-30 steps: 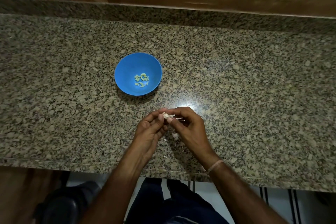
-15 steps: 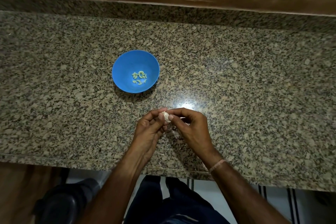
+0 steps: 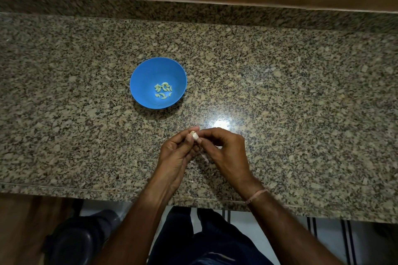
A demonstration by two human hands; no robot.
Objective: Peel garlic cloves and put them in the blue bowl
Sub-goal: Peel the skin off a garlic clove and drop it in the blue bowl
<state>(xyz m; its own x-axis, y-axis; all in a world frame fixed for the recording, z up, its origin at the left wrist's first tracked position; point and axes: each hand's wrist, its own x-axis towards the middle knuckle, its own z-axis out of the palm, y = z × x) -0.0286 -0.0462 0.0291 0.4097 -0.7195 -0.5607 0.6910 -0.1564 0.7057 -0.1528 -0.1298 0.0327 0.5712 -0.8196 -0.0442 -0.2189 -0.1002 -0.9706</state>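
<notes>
A person's left hand (image 3: 176, 153) and right hand (image 3: 224, 148) meet above a speckled brown-and-grey granite countertop (image 3: 301, 92), the fingertips of both pinched together on a single small white garlic clove (image 3: 194, 135) that is raised just off the stone, near its front edge. Behind and to the left of the hands, well apart from them, stands a round blue plastic bowl (image 3: 146, 75) holding a small cluster of pale, peeled garlic cloves (image 3: 163, 90) at its bottom. A few thin whitish scraps, probably shed skin (image 3: 204, 158), lie on the stone beneath the hands. The job looks partly done: several cloves are already in the bowl, while the one in hand appears to be mid-peel and not yet dropped in. No unpeeled stock is visible, so how many remain cannot be told.
</notes>
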